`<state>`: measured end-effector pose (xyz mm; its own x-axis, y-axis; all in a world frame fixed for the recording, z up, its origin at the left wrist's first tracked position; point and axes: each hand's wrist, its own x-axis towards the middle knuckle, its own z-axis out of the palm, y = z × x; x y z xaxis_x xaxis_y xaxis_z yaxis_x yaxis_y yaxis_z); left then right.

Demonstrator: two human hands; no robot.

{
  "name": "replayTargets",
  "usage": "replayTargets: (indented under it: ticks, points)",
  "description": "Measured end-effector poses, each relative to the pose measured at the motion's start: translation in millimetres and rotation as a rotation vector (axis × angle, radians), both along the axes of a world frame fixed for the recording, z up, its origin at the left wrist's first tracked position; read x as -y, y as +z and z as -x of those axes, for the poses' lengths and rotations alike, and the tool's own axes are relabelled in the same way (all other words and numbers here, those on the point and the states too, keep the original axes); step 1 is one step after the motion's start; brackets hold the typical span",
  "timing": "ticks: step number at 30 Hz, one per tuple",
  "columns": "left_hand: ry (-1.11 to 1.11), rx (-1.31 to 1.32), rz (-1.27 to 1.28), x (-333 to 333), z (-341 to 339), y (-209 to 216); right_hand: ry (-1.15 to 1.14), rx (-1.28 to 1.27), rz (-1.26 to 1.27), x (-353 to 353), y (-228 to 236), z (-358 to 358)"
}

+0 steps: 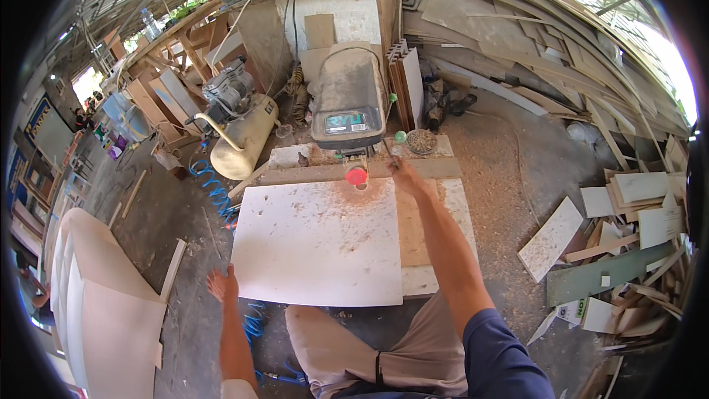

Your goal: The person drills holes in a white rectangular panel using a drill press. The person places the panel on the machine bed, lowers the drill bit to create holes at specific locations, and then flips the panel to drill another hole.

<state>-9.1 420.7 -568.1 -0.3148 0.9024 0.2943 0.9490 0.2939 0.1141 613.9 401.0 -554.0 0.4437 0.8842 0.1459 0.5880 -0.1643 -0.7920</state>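
- Head view, and straight to the drill press, dusty and dark, standing at the far side of the worktable!
- White panel lies flat on that table, right below the machine's head, its near edge out over the person's lap.
- Right hand reaches far across, fingers curled in a firm grip around the dark feed lever.
- Left hand is at the panel's left edge, grasping nothing, fingers spread; whether it presses on the edge, I cannot tell!
- Red round piece sits under the drill head, just above the panel's far edge, with sawdust scattered beside it.
- Round bowl of small bits, far right on the table, near a green knob.
- Over to the left: a cream air compressor, with a blue coiled hose on the floor nearby.
- Near left, curved pale panels; on the right, a jumbled heap of board offcuts!
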Motion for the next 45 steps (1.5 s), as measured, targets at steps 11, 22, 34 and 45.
replayTargets:
  ticks: [11,22,34,45]
  points:
    - [-0.475,0.664,0.047,47.6,10.6,-6.4,0.043,-0.205,0.16,17.5,47.7,23.9]
    - [-0.439,0.828,0.106,170.7,-46.4,21.9,0.064,-0.289,0.121,10.4,37.5,6.7]
    - [-0.622,0.7,0.652,240.2,-146.5,66.4,0.017,-0.24,0.009,23.7,40.9,14.0]
    - [-0.709,0.457,0.834,239.9,-211.3,72.0,0.058,-0.266,-0.032,31.0,33.6,-3.1]
